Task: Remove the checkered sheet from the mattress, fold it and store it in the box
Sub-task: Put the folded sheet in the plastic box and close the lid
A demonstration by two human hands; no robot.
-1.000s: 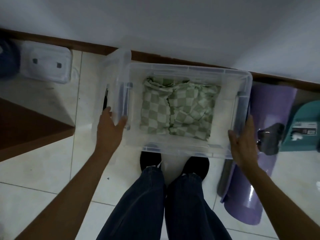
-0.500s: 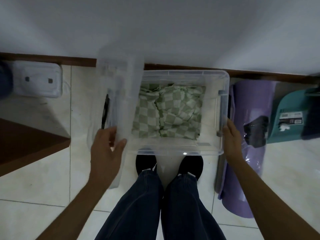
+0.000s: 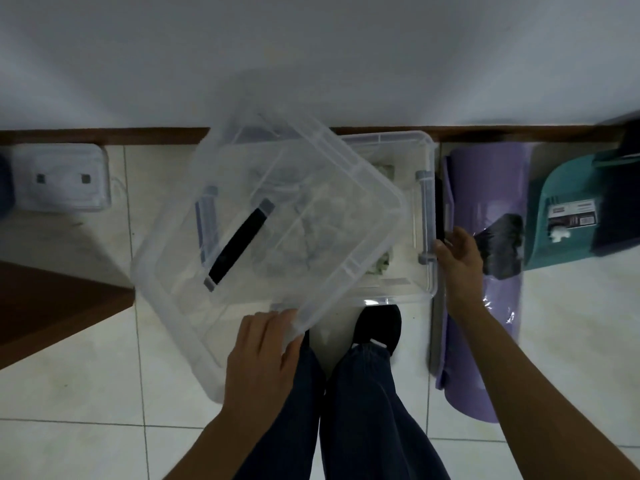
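Note:
A clear plastic box (image 3: 427, 216) stands on the tiled floor against the wall, just beyond my feet. The green checkered sheet (image 3: 382, 263) lies folded inside it, mostly blurred behind the lid. My left hand (image 3: 261, 355) grips the near corner of the clear lid (image 3: 263, 244), which has a black handle and hovers tilted and turned over the box's left part. My right hand (image 3: 459, 249) rests against the box's right side by its grey latch, fingers curled on the rim.
A rolled purple mat (image 3: 485, 271) lies right of the box, with a teal dustpan (image 3: 568, 209) beyond it. A second clear container (image 3: 60, 178) sits at the left by the wall. A dark wooden furniture corner (image 3: 52, 306) juts in from the left.
My left hand has lifted the lid from beside the box and swung it over the box, covering most of the sheet. My right hand stays at the box's right side.

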